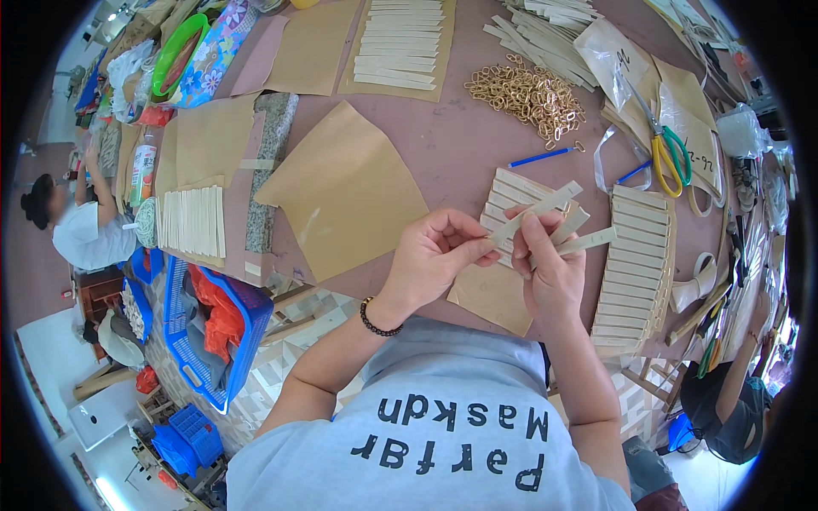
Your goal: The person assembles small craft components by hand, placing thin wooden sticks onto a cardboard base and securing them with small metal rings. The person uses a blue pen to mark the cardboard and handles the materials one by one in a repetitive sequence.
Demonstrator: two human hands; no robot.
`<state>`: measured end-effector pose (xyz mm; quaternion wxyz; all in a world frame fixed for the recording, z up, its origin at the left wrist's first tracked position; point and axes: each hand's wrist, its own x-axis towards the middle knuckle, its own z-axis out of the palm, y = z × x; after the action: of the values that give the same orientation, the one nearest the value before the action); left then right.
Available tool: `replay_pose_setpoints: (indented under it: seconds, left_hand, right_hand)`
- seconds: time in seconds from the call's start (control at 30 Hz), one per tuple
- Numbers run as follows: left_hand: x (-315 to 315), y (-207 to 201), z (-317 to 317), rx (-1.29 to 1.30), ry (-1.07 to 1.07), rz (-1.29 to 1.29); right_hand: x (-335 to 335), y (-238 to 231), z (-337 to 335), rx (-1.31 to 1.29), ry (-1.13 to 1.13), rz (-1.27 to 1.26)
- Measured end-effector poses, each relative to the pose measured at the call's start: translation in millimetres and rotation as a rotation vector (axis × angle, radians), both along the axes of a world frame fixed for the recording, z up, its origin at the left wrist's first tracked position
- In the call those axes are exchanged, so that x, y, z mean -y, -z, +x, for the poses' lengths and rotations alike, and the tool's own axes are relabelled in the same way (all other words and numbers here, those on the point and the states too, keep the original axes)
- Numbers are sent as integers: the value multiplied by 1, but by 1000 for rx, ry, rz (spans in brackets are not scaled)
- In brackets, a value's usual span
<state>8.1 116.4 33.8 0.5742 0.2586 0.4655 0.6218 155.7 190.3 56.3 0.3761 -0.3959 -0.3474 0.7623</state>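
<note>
In front of my chest, my right hand (555, 277) is closed round several short cream strips (588, 240), which fan out past its fingers. My left hand (436, 255) pinches the near end of one cream strip (550, 203) between thumb and fingertips, and that strip slants up to the right across the right hand's fingers. Beneath the hands lies a tan card (503, 180) with a row of strips on it, partly hidden by them. Just right of it, a second card (632, 264) bears a long column of similar strips.
Gold metal rings (528, 95) lie heaped at the far side, near a blue pen (541, 157) and scissors (669, 157). A brown paper sheet (349, 200) and a stone slab (266, 170) lie to the left. A blue basket (247, 341) stands by the table; two people work nearby.
</note>
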Motion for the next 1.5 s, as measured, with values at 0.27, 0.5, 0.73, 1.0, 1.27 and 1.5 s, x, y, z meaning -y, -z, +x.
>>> replay_pose_setpoints:
  seconds: [0.27, 0.5, 0.73, 1.0, 1.27, 1.5]
  left_hand:
    - [3, -6, -2, -306, 106, -47]
    - [4, -8, 2, -310, 178, -89]
    - [9, -18, 2, -717, 172, 75]
    - [42, -4, 7, -1236, 108, 311]
    - [69, 16, 12, -1495, 155, 319]
    - [70, 19, 12, -1470, 155, 298]
  right_hand:
    - [8, 5, -1, 98, -8, 66]
    - [2, 6, 5, 114, -54, 179]
    - [3, -3, 8, 140, -153, 229]
    - [-7, -17, 38, 226, -336, -10]
    - [-12, -17, 35, 712, -809, 114]
    - [-16, -13, 25, 818, -865, 127]
